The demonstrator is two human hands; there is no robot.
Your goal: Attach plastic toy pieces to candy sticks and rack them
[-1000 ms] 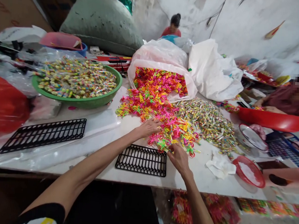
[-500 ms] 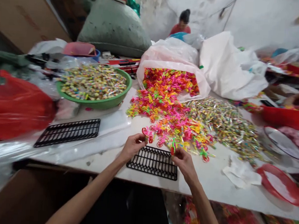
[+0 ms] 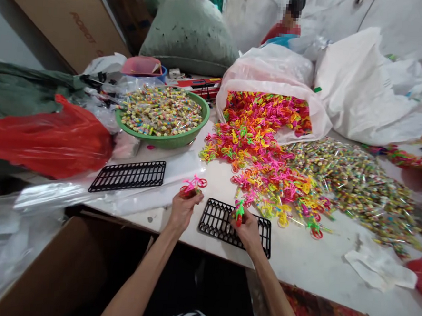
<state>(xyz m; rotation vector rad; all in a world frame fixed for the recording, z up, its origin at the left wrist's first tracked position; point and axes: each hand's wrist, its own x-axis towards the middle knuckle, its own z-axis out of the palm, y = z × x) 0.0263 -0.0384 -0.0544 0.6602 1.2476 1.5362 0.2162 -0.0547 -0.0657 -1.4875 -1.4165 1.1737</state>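
Above the tabletop (image 3: 308,264), head view: left hand (image 3: 184,208) grips pink-and-red plastic pieces (image 3: 194,182), now moved left, clear of the near black rack (image 3: 218,221); half a second ago it overlapped the rack's corner. Right hand (image 3: 246,228) pinches a green-and-red piece (image 3: 240,209), shifted from the rack's right edge to over it. Loose pile (image 3: 260,163) lies beyond, apart from both hands. View has swung left, showing more carton (image 3: 67,23).
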